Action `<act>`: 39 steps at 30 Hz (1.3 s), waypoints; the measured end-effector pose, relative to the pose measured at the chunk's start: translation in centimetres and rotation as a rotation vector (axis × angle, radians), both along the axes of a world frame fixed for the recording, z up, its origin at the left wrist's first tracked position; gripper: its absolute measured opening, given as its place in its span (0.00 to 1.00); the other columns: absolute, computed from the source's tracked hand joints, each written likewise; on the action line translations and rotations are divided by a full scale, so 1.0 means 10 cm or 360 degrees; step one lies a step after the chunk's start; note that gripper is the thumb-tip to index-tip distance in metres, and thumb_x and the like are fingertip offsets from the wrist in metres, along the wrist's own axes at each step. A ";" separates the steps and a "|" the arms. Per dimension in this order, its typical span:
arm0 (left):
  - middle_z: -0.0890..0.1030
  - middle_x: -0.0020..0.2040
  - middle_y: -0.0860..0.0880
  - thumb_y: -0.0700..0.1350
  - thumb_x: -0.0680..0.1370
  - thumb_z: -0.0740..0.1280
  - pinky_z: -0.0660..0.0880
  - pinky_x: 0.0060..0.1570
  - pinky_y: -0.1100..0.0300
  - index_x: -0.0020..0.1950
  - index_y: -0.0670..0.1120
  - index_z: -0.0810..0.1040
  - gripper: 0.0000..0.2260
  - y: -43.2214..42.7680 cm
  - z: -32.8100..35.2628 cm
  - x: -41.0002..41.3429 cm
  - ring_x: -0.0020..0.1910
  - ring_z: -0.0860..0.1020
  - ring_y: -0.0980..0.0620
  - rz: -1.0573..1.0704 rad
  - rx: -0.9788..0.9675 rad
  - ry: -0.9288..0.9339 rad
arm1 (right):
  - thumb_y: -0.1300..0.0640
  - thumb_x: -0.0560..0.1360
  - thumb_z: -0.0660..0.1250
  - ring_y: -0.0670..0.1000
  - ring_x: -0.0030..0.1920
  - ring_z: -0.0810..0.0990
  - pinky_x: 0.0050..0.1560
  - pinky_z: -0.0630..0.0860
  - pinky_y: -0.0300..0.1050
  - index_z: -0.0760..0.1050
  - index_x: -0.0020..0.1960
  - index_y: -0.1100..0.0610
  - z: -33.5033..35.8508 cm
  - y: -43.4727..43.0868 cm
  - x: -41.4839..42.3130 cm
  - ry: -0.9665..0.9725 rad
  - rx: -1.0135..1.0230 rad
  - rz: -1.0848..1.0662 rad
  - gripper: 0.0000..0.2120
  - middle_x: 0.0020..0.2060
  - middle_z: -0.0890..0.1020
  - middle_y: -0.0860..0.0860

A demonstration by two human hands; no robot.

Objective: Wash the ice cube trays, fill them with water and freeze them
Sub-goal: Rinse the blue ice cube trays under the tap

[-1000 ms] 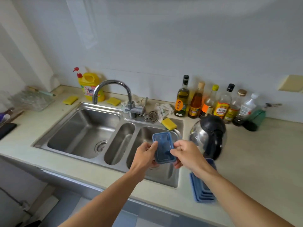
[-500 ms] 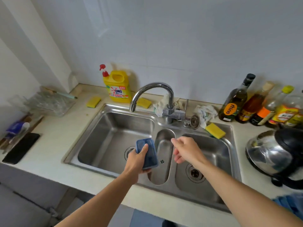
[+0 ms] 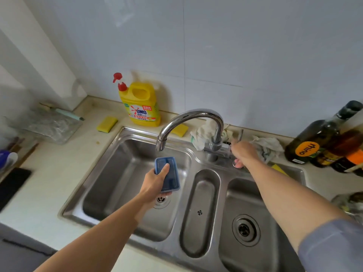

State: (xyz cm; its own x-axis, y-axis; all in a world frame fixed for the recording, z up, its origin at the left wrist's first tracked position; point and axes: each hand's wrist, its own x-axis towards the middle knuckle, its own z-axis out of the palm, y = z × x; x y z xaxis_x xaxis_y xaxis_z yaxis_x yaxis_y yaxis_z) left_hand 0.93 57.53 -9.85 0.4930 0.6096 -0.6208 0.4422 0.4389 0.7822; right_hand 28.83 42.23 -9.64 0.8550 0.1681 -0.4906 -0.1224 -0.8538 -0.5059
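A small blue ice cube tray (image 3: 169, 176) is held over the left basin of the steel sink (image 3: 127, 193), just below the faucet spout (image 3: 161, 143). My left hand (image 3: 155, 186) grips it from the near left side, thumb on top. My right hand (image 3: 243, 154) reaches across to the faucet's base, fingers at the tap handle (image 3: 238, 137); the fingertips are partly hidden. No water is visible from the spout.
A yellow detergent bottle (image 3: 140, 104) and yellow sponges (image 3: 107, 123) stand behind the sink. Crumpled cloths (image 3: 267, 146) lie by the faucet. Oil bottles (image 3: 314, 142) crowd the right counter. A clear dish (image 3: 47, 125) and black phone (image 3: 11, 183) sit on the left.
My left hand carried the tray from over the right basin to under the spout. My right hand let go of the tray and reached to the tap handle.
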 end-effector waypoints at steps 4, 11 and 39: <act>0.82 0.52 0.43 0.55 0.80 0.69 0.82 0.33 0.53 0.55 0.49 0.75 0.11 0.13 -0.03 0.20 0.47 0.84 0.43 0.0041 -0.0020 -0.0011 | 0.46 0.83 0.56 0.61 0.28 0.83 0.27 0.83 0.56 0.78 0.49 0.64 -0.16 0.07 0.06 -0.0008 0.0088 -0.0119 0.22 0.34 0.82 0.62; 0.82 0.51 0.43 0.54 0.80 0.68 0.82 0.36 0.50 0.55 0.50 0.74 0.10 0.23 -0.14 0.35 0.47 0.83 0.42 0.0094 -0.0068 -0.0039 | 0.61 0.84 0.55 0.66 0.37 0.86 0.38 0.84 0.63 0.76 0.49 0.66 -0.25 0.09 0.07 -0.0112 0.0078 -0.0036 0.13 0.34 0.80 0.62; 0.85 0.53 0.40 0.53 0.78 0.72 0.82 0.36 0.47 0.59 0.46 0.77 0.15 0.93 -0.45 0.39 0.44 0.86 0.40 -0.0242 -0.0475 -0.0075 | 0.42 0.77 0.67 0.53 0.53 0.80 0.53 0.78 0.50 0.74 0.63 0.54 0.08 0.93 -1.89 -0.0200 0.0269 0.0586 0.21 0.54 0.81 0.51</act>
State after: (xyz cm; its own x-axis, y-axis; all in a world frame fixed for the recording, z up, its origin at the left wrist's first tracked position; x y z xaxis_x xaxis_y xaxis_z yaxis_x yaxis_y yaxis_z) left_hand 4.81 66.84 -14.35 0.5968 0.3218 -0.7350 0.4865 0.5833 0.6504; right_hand 9.93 51.51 -8.89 0.7742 0.5426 -0.3258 0.2466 -0.7328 -0.6342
